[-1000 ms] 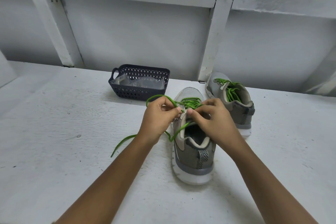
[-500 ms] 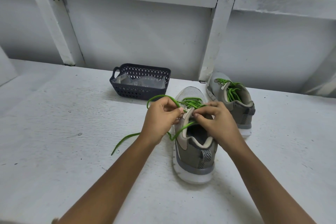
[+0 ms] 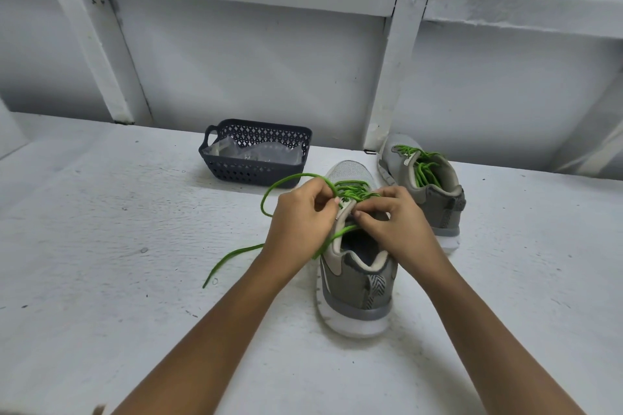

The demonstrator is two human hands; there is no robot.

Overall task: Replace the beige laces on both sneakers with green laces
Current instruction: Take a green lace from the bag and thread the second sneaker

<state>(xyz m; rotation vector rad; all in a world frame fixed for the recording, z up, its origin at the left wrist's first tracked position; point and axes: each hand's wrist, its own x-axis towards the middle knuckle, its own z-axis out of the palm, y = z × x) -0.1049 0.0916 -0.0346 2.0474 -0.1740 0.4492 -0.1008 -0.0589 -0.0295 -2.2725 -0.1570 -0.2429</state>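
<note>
Only the head cam here, so one view. I'm placing everything off the near sneaker [image 3: 357, 286], which sits heel toward the camera on the white tabletop [image 3: 101, 246].

Over the last second both hands have stayed parked over its top eyelets. The loop of green lace [image 3: 269, 192] left of the shoe has swung out wider and drooped lower, and the right hand has nudged in over the tongue. I read that as slack being worked through one of the last holes, so this shoe is nearly laced. The far sneaker [image 3: 435, 199], behind and to the right, already wears green and no beige lace shows anywhere, so the job looks close to done.

Left hand [image 3: 303, 219]: fingers curled, thumb and forefinger pinching the lace right by the shoe's left eyelet row. Right hand [image 3: 394, 226]: fingertips bunched together at the top edge where a green strand comes out. It looks like it's nipping that strand, though the fingers hide the exact contact. The lace's loose tail trails off left across the table.

Room-wise, the tabletop runs on wide to the left of and in front of the shoe, good for pulling slack. It's tighter behind: a dark basket [image 3: 256, 172] holding a plastic bag [image 3: 263, 155] sits behind-left with the loop nearly reaching it. The other shoe and a wall post [image 3: 394, 77] close off behind-right.
</note>
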